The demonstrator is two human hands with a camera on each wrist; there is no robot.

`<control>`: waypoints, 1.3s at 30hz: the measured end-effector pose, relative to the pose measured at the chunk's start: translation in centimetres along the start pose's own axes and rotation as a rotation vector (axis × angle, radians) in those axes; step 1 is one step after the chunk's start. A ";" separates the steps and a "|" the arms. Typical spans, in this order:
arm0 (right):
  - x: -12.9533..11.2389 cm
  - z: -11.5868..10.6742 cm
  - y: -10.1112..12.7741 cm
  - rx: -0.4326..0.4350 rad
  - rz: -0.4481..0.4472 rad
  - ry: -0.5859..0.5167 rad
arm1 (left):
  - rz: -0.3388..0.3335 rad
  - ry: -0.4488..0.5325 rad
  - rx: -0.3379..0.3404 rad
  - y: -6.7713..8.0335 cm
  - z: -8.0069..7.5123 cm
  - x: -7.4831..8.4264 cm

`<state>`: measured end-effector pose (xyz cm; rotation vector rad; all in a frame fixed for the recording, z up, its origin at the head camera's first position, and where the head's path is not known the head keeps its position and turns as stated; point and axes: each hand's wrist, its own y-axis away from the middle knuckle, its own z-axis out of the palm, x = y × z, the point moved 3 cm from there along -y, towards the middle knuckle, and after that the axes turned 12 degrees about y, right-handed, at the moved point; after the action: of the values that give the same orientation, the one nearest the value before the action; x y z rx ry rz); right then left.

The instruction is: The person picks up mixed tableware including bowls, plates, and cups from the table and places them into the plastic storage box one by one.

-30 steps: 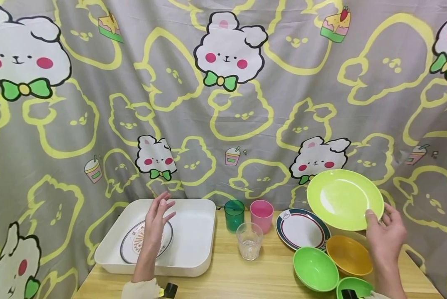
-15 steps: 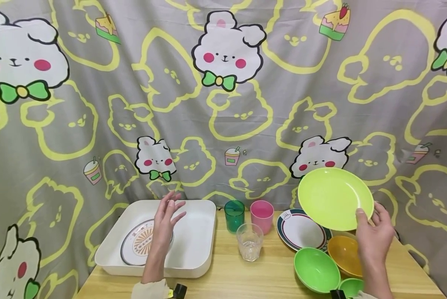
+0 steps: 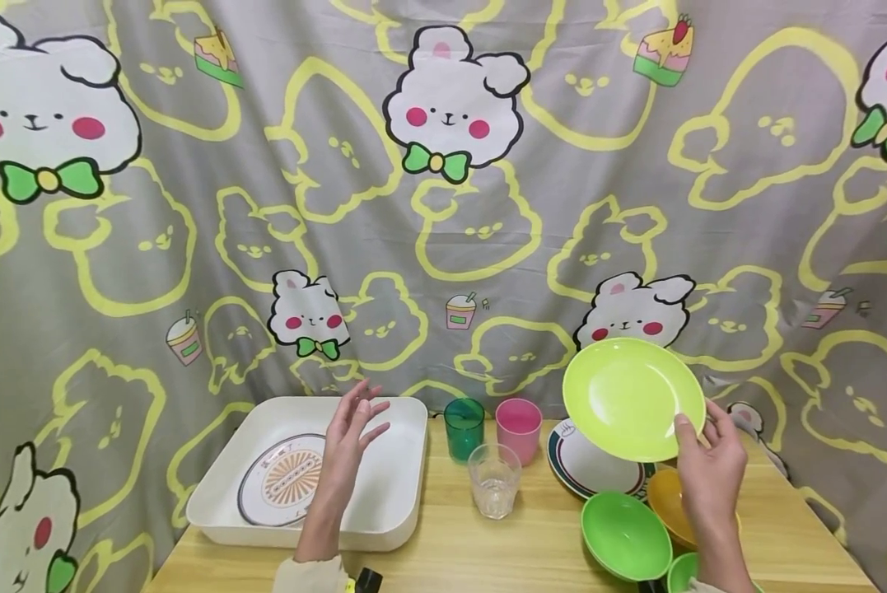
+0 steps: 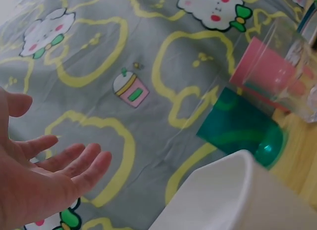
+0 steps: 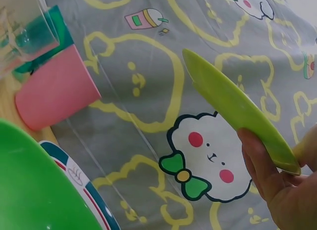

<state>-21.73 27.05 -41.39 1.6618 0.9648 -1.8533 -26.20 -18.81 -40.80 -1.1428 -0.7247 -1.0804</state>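
My right hand [image 3: 712, 461] pinches the right edge of a yellow-green plate [image 3: 632, 399], thumb on its upper face and fingers beneath. The plate is raised and tilted, overlapping a white plate with a dark green rim [image 3: 565, 465] in the head view. From the right wrist, the held plate [image 5: 237, 106] shows nearly edge-on. My left hand [image 3: 348, 441] is over the white basin [image 3: 402, 494] with fingers spread and nothing in it. A white patterned plate [image 3: 283, 482] lies inside the basin, partly hidden behind the left forearm.
Between basin and plates stand a dark green cup [image 3: 464, 432], a pink cup [image 3: 519, 432] and a clear glass [image 3: 496, 486]. Near my right forearm are a green bowl [image 3: 624, 535], an orange bowl [image 3: 665, 498] and another green bowl [image 3: 682, 572]. A patterned curtain [image 3: 443, 231] hangs behind the table.
My right hand has carried the yellow-green plate leftward, from above the orange bowl to above the dark-rimmed plate. The left hand has drifted right over the basin, uncovering more of the patterned plate.
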 end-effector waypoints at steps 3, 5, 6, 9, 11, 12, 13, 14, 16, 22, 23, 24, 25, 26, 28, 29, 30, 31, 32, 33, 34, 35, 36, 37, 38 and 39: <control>0.1 0.6 0.3 -0.019 0.010 0.009 | 0.004 -0.008 -0.018 0.3 0.5 -0.3; 0.1 0.8 0.4 -0.038 0.024 0.011 | -0.003 -0.010 -0.030 0.4 0.9 -0.5; 0.1 0.9 0.4 -0.045 0.030 0.016 | -0.006 -0.013 -0.040 0.4 1.1 -0.7; 0.2 0.9 0.7 -0.067 0.061 0.024 | -0.022 -0.012 -0.065 0.4 1.7 -1.2; 0.3 0.8 0.8 -0.079 0.066 0.044 | -0.031 -0.001 -0.074 0.4 2.2 -1.6; 0.3 0.8 0.9 -0.086 0.070 0.054 | -0.033 0.006 -0.078 0.4 2.4 -1.8; 0.4 0.8 1.0 -0.087 0.081 0.054 | -0.036 0.010 -0.079 0.4 2.5 -2.0; 0.5 0.9 1.1 -0.088 0.086 0.054 | -0.035 0.012 -0.082 0.5 2.6 -2.2; 0.5 1.2 1.3 -0.101 0.072 0.064 | -0.042 0.019 -0.086 0.6 2.9 -2.4; 0.0 2.6 1.5 -0.146 0.028 0.057 | -0.079 0.032 -0.095 0.7 3.8 -3.2; 0.0 2.7 1.6 -0.156 0.029 0.053 | -0.087 0.030 -0.099 0.7 3.9 -3.4; 0.1 2.8 1.7 -0.165 0.030 0.051 | -0.093 0.027 -0.103 0.8 4.1 -3.5; 0.1 2.9 1.7 -0.175 0.024 0.054 | -0.101 0.026 -0.105 0.8 4.3 -3.6; 0.0 3.1 1.7 -0.185 0.017 0.057 | -0.106 0.026 -0.111 0.9 4.5 -3.7; 0.1 3.3 1.8 -0.201 0.002 0.070 | -0.115 0.028 -0.128 1.0 4.8 -3.9; 0.1 3.5 1.9 -0.210 -0.007 0.079 | -0.121 0.032 -0.135 1.1 5.0 -3.9; 0.1 3.6 1.9 -0.214 -0.013 0.090 | -0.127 0.034 -0.139 1.1 5.1 -4.0; 0.2 3.8 1.9 -0.221 -0.016 0.096 | -0.133 0.039 -0.144 1.2 5.2 -4.1; 0.2 3.9 2.0 -0.229 -0.023 0.103 | -0.139 0.045 -0.148 1.2 5.3 -4.2; 0.3 4.1 2.1 -0.236 -0.026 0.106 | -0.143 0.050 -0.150 1.3 5.4 -4.3; 0.3 4.2 2.2 -0.244 -0.030 0.107 | -0.147 0.051 -0.151 1.3 5.5 -4.4; 0.3 4.3 2.3 -0.251 -0.033 0.110 | -0.148 0.053 -0.152 1.3 5.6 -4.5; 0.4 4.5 2.4 -0.257 -0.038 0.112 | -0.147 0.054 -0.156 1.4 5.7 -4.5; 0.4 4.6 2.6 -0.265 -0.040 0.108 | -0.147 0.054 -0.158 1.4 5.8 -4.6; 0.4 4.7 2.7 -0.270 -0.047 0.109 | -0.148 0.053 -0.163 1.4 5.9 -4.7; 0.5 4.9 2.8 -0.277 -0.052 0.109 | -0.148 0.050 -0.167 1.5 6.0 -4.7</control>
<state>-22.90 21.62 -42.28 1.5938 1.2587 -1.5890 -26.09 -11.63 -43.79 -1.2133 -0.6983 -1.3099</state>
